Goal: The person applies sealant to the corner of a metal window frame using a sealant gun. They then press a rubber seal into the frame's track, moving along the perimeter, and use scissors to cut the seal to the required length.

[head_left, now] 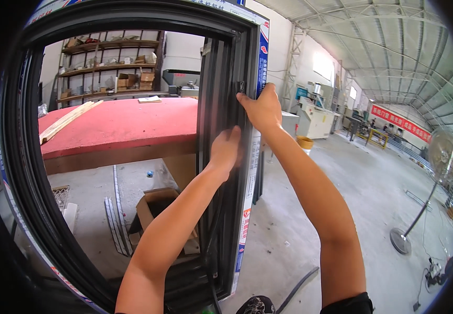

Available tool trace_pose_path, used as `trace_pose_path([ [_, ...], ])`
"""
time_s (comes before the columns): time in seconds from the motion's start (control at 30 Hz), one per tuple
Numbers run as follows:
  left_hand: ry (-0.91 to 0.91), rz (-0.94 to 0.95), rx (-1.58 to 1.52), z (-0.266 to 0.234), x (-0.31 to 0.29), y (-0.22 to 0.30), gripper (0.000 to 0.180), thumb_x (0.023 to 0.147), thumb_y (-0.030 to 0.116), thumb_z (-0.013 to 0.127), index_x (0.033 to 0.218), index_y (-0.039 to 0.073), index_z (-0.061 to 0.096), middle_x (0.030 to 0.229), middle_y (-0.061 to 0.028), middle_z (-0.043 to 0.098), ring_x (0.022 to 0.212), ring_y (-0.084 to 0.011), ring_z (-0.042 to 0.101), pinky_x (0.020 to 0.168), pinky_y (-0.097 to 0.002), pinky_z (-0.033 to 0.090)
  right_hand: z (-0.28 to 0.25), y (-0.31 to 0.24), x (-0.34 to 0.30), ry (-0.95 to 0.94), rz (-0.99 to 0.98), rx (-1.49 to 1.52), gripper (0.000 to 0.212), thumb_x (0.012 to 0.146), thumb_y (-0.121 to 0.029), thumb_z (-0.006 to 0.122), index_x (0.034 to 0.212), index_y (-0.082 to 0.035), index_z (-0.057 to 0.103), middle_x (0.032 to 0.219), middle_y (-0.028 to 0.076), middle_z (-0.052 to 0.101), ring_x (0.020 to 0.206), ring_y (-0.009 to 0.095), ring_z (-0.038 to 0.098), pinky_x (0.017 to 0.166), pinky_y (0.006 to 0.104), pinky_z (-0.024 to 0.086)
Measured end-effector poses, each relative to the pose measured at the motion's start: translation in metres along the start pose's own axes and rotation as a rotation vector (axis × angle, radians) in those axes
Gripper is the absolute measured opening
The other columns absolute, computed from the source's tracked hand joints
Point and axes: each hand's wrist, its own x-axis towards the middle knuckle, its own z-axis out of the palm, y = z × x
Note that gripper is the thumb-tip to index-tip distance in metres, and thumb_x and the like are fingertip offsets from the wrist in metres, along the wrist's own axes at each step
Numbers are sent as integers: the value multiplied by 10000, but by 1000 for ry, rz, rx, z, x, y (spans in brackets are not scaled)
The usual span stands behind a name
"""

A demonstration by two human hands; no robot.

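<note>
A large dark window frame [243,157] stands upright before me, with printed blue-and-white protective film [262,63] along its outer edges. My right hand [264,111] grips its right upright: the thumb presses on the inner face beside a small dark fitting [240,86], and the other fingers go round the outer edge. Lower on the same upright is my left hand [225,149], at the grooved inner side. Its fingers are smeared by motion, so whether they hold anything is unclear. A thin black strip [211,277] hangs down below the left hand along the frame.
Behind the frame is a red-topped table [127,123] with wooden strips [69,121]. Under it are a cardboard box [150,206] and metal profiles [116,225]. To the right stand a yellow bucket [305,142] and a pedestal fan [420,214]. A dark hose [298,287] lies near my feet.
</note>
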Motion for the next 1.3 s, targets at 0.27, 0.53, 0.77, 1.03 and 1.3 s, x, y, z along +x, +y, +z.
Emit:
trace_pose_path([
  [0.27,-12,25,-35,-3,-6,-8,358,1003,466,501,980,110,475,651,-7,459,536,-119,450,487,-274,366,30,22,-2,148,-137,342,533,814,-290,740,1104,30,427,1056,244,582,963,433,588,828,484,467],
  [0.53,-37,60,-12,0,3,-1,345,1013,452,484,974,109,470,632,-11,452,509,-122,442,461,-285,358,15,17,1,102,-47,296,512,792,-342,759,1029,29,498,1007,229,618,963,409,610,822,472,480],
  [0.77,-146,-75,-26,-2,7,22,358,1015,443,478,974,88,477,645,-17,454,513,-134,447,471,-299,371,9,-2,10,116,58,168,545,777,-403,759,1021,26,528,1017,227,648,973,404,633,828,458,499],
  [1.03,-201,-111,-18,-12,12,22,390,1015,452,478,926,73,504,640,-16,466,517,-141,456,475,-310,388,9,-13,24,143,47,87,601,753,-433,764,1037,55,558,1041,266,652,1009,425,634,880,447,489],
  [1.3,-253,-61,-137,-17,18,3,386,1008,436,504,900,66,527,612,-12,479,486,-118,458,442,-283,382,12,-1,28,122,4,132,587,771,-401,766,1037,90,587,1013,260,671,963,381,663,853,403,501],
])
